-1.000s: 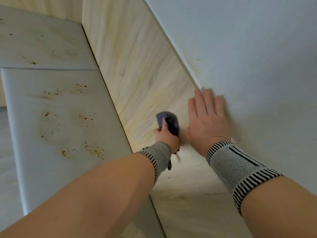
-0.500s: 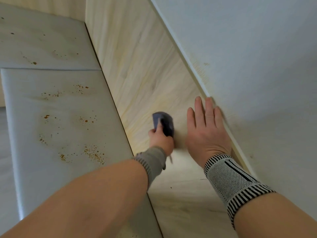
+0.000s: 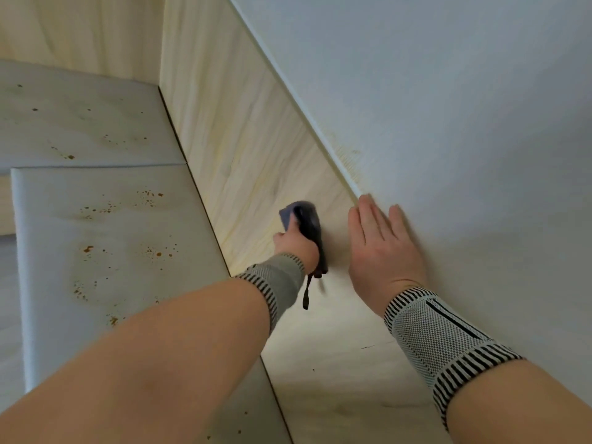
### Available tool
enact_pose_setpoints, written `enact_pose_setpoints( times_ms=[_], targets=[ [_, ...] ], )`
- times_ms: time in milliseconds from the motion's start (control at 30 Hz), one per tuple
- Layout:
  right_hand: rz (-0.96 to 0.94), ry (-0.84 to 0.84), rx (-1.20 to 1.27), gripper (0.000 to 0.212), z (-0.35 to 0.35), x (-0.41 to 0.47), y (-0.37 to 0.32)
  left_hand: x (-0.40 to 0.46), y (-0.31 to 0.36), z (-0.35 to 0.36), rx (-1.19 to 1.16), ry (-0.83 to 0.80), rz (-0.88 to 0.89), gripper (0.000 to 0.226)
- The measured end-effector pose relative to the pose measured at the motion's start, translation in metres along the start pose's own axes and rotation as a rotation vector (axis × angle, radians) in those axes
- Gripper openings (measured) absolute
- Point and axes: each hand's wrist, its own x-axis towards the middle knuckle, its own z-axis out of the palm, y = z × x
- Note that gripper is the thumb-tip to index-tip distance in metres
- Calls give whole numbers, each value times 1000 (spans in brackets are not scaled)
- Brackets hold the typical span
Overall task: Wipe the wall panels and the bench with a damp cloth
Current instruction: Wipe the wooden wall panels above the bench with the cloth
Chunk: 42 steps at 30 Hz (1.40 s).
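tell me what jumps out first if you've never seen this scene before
The left hand grips a dark blue cloth pressed against the pale wood wall panel at centre. Just to its right, the right hand rests flat with straight fingers where the panel's top trim meets the white wall. To the left, the grey padded bench is dotted with rusty brown spots.

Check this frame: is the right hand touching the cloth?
Apart. The head view shows bare wood panel between the flat right hand and the cloth, which the left hand grips.
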Motion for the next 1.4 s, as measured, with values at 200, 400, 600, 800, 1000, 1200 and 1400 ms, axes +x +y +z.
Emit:
enact_pose_setpoints(
  times_ms=[200, 400, 600, 800, 1000, 1200, 1400],
  targets=[
    [-49, -53, 81, 63, 8, 2, 0, -47, -12, 8, -62, -45, 122, 66],
    [-32, -81, 72, 63, 9, 2, 0, -18, 14, -18, -74, 186, 479, 67],
    [-46, -97, 46, 62, 12, 1, 0, 19, -6, -16, -5, -30, -37, 56],
    [-55, -181, 24, 73, 8, -1, 0, -47, -8, 4, -366, 27, 301, 46],
    [-97, -139, 97, 77, -8, -7, 0, -56, 25, -31, -1018, -210, -111, 34],
    [-171, 66, 77, 59, -9, -4, -8, -43, 8, -53, -986, -383, -100, 59],
    [-111, -72, 59, 37, 6, 15, -38, -37, 1, -63, -967, -505, -127, 52]
  ],
)
